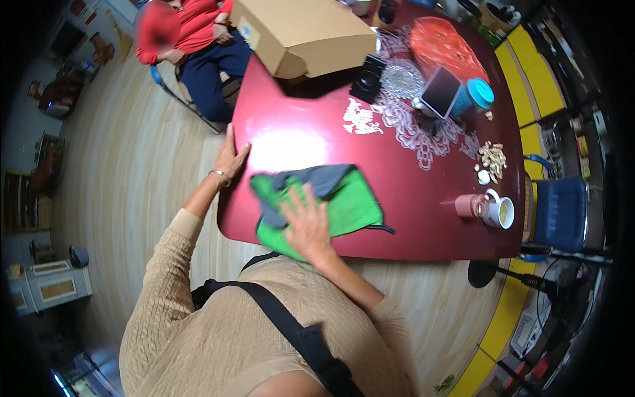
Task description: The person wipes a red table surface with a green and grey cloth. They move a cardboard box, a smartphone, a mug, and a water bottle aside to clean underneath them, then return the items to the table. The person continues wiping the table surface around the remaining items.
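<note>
A green and grey cloth [350,205] lies bunched and partly folded near the front edge of the dark red table [423,231]. My right hand [308,223] rests flat on top of it with the fingers spread, slightly blurred. At the table's left edge, my left hand [231,160] is stretched out with thumb and fingers apart, holding nothing. A bracelet circles that wrist. The underside of the cloth is hidden.
A big cardboard box [311,40] stands at the back. To the right are a phone [441,92], a blue-lidded jar [477,94], peanuts [493,159], a pink cup [468,206] and a white mug [501,213]. A person in red [198,33] sits beyond the left edge.
</note>
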`<state>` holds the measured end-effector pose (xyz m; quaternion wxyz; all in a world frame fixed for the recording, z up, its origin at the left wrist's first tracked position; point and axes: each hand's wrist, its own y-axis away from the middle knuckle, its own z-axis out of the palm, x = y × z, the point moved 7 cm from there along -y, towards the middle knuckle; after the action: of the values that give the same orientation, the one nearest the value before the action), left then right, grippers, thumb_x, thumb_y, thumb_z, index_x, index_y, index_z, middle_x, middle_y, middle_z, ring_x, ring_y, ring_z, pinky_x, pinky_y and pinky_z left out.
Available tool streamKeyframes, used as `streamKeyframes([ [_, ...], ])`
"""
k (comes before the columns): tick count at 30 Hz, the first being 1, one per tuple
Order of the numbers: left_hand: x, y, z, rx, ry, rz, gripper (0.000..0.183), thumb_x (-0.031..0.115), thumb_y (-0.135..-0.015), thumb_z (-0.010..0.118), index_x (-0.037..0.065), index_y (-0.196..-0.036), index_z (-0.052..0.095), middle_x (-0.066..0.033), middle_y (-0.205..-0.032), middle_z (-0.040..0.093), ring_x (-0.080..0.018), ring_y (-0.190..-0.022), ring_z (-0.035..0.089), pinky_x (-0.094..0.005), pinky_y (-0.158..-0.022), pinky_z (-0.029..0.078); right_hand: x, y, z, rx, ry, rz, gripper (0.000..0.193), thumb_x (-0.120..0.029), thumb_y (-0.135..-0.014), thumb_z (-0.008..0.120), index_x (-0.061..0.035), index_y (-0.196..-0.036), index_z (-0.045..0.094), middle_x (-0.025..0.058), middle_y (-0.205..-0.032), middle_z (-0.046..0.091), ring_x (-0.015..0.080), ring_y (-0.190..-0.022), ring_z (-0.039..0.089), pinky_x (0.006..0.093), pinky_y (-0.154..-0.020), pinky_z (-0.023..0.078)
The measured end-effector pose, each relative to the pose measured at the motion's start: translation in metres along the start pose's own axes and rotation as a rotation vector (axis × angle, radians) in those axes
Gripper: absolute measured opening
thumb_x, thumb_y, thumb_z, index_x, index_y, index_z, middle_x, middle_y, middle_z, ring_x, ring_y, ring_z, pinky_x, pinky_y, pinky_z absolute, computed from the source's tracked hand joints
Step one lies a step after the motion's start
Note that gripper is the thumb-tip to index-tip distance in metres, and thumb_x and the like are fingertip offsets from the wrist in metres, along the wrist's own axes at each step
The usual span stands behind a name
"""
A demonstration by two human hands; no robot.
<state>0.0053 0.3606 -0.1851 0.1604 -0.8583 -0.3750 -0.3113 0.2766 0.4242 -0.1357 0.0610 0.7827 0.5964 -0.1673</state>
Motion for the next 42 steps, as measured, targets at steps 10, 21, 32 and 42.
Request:
streamKeyframes([
  [10, -0.028, 0.032, -0.009, -0.102, 0.594, -0.201, 0.077, 0.056, -0.097, 0.028, -0.001, -0.146, 0.016, -0.0156, -0.146, 0.031, -0.0219, -0.135, 0.027, -0.0302, -0.110, 0.021, 0.027, -0.154, 0.006, 0.164, -0.013, 0.128, 0.058, -0.019, -0.072, 0.065, -0.0129, -0.128, 0.054, 0.0123, -0.145, 0.036, 0.0335, -0.138, 0.025, 0.0585, -0.103, 0.030],
  [21, -0.082, 0.128, -0.022, -0.157, 1.420, -0.633, 0.084, 0.070, -0.088, 0.023, 0.014, -0.150, 0.009, -0.0227, -0.144, 0.033, -0.0322, -0.131, 0.038, -0.0426, -0.107, 0.032, -0.066, -0.182, 0.045, 0.136, 0.041, 0.008, 0.065, -0.030, -0.072, 0.071, -0.0231, -0.133, 0.050, 0.0100, -0.146, 0.035, 0.0360, -0.138, 0.023, 0.0624, -0.102, 0.028],
  [32, -0.054, 0.090, -0.029, -0.164, 0.981, -0.360, 0.074, 0.062, -0.093, 0.032, 0.013, -0.148, 0.022, -0.0186, -0.143, 0.037, -0.0272, -0.131, 0.038, -0.0380, -0.105, 0.033, 0.032, 0.011, -0.014, 0.098, 0.060, 0.475, 0.063, -0.020, -0.072, 0.070, -0.0147, -0.132, 0.050, 0.0087, -0.150, 0.029, 0.0320, -0.141, 0.017, 0.0600, -0.106, 0.024],
  [42, 0.091, 0.081, -0.041, 0.084, 0.316, 0.363, 0.051, 0.017, -0.088, 0.060, 0.002, -0.134, 0.043, -0.0179, -0.132, 0.046, -0.0338, -0.129, 0.038, -0.0407, -0.108, 0.029, 0.123, 0.054, -0.049, 0.338, 0.161, 0.745, 0.061, -0.021, -0.073, 0.070, -0.0100, -0.130, 0.050, 0.0140, -0.144, 0.037, 0.0357, -0.138, 0.023, 0.0589, -0.106, 0.023],
])
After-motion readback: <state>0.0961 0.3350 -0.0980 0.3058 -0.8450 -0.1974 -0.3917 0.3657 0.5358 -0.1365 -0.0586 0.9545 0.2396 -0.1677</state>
